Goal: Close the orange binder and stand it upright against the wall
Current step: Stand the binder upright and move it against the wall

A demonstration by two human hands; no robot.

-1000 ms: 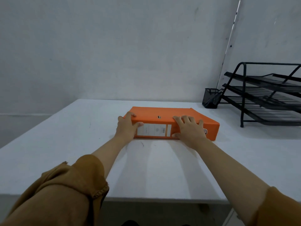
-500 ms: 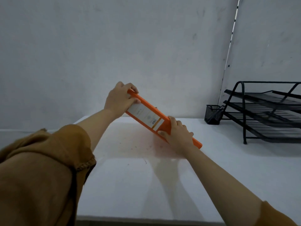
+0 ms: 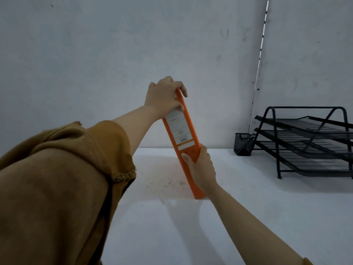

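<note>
Lower left of frame: my mustard-brown loose fabric sleeve fills the corner, bare forearm running up toward centre. Lower right: my other forearm comes in from the bottom edge, bare, a sliver of the same brown cuff at the corner.

White flat tabletop spans the lower half; small dark specks and scuffs just left of the binder's base.

Centre: my right hand has its grip closed on the lower part of the closed orange cardboard lever-arch binder, thumb on the spine face, fingers wrapped round the right edge. Binder is closed, spine facing me, bottom corner touching the tabletop at centre frame, top tilted to the left, not yet upright. White paper spine label with a barcode sits on the upper half.

Above centre: my left hand grips the binder's top end, fingers curled over the top, thumb pressed on the label's upper edge.

Right side, further back: black wire-mesh pen cup just beside a black metal three-tier letter tray rack, both on the tabletop near the wall.

Far: pale grey plaster wall fills the upper frame, behind the binder; cannot tell if the binder touches it.
</note>
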